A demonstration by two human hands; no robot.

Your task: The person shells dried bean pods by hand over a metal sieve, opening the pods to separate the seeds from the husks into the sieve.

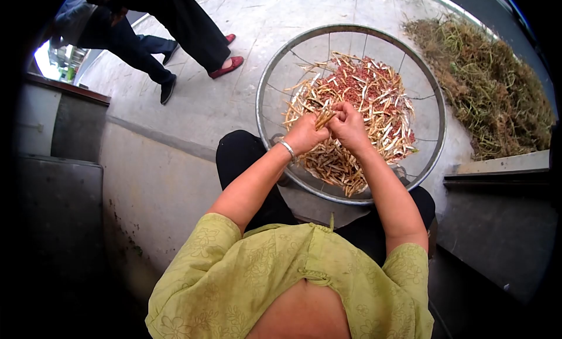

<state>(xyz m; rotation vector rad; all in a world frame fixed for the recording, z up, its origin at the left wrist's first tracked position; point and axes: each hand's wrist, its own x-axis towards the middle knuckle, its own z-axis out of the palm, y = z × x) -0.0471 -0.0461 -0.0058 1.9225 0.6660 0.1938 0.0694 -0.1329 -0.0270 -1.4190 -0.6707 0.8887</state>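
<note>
A wide round metal tray (pixel 425 141) with a raised rim lies in front of my knees. On it are dry bean pods (pixel 342 169), pale split husks (pixel 383 137) and many small red beans (pixel 358 84). My left hand (pixel 305 133), with a bracelet at the wrist, is closed around several dry bean pods (pixel 324 118) above the tray. Against it, my right hand (pixel 346 127) pinches at the pods with fingertips pressed together. Exactly what lies between the right fingertips is partly hidden.
A heap of dried plants (pixel 483 84) lies on the concrete floor (pixel 175 157) to the right. Two people stand at the upper left, one in red shoes (pixel 226 67), the other in dark shoes (pixel 168 88). A dark panel (pixel 61 193) stands at the left.
</note>
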